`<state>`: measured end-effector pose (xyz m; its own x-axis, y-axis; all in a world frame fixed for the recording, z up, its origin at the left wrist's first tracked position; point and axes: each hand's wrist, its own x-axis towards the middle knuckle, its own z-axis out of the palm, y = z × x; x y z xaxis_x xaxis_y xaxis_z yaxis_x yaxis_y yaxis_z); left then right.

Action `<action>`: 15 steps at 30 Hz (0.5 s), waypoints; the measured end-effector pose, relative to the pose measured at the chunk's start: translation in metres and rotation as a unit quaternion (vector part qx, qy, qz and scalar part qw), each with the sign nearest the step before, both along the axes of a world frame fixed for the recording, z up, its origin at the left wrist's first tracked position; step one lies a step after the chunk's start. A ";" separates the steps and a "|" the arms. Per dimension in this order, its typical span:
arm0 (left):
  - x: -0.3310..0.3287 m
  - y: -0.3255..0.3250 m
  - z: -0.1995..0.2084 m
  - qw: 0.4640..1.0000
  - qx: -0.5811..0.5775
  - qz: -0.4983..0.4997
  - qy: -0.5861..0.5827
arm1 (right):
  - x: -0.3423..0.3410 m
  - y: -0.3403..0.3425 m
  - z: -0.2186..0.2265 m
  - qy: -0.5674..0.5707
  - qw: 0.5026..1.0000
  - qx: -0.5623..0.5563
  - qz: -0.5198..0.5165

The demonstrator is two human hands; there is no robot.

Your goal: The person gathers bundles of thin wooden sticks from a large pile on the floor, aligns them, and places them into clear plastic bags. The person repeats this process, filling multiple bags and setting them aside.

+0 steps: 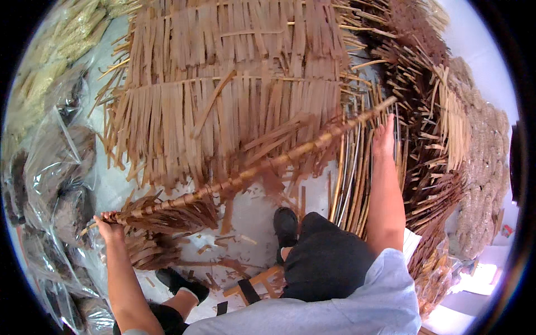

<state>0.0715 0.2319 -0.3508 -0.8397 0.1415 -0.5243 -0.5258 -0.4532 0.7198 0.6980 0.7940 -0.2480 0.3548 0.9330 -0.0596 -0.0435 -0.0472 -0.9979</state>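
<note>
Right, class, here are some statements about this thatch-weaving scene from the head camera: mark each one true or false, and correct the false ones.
1. The left hand grips one end of the long stick that carries dried leaf strips. True.
2. The right hand rests on the person's knee. False: the right arm is stretched out and the hand is up near the far end of the stick, beside the bundle of bare canes.
3. Finished thatch panels lie spread on the floor beyond the stick. True.
4. The person is barefoot. False: a black shoe shows on the foot nearest the stick.
5. Clear plastic bags are piled on the person's left. True.
</note>
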 end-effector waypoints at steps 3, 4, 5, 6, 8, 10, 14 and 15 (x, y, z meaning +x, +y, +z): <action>0.001 -0.027 0.016 0.997 0.025 -0.060 0.038 | -0.033 -0.005 -0.006 0.262 0.957 -0.015 0.122; 0.000 -0.028 0.019 0.997 0.040 -0.049 0.031 | -0.037 -0.005 -0.009 0.268 0.953 -0.019 0.142; -0.001 -0.028 0.019 0.997 0.056 -0.040 0.024 | -0.037 -0.013 -0.012 0.248 0.934 -0.004 0.258; -0.002 -0.030 0.024 0.997 0.070 -0.027 0.020 | -0.045 -0.030 -0.015 0.229 0.898 0.010 0.374; 0.045 0.021 0.065 0.998 -0.024 -0.046 0.037 | -0.096 -0.091 0.014 0.195 0.918 -0.102 0.330; 0.064 0.042 0.072 0.987 0.067 -0.112 0.089 | -0.116 -0.133 0.019 0.173 0.905 -0.127 0.368; 0.120 0.098 0.096 0.979 0.120 -0.145 0.075 | -0.124 -0.189 0.009 0.235 0.878 -0.109 0.403; 0.125 0.098 0.087 0.975 0.138 -0.163 0.065 | -0.127 -0.191 0.000 0.239 0.863 -0.121 0.428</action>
<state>0.1961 0.3295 -0.2636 -0.7831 0.5326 -0.3210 -0.5869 -0.4624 0.6647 0.5714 0.6027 -0.2476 -0.5781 0.7806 -0.2375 -0.2932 -0.4704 -0.8323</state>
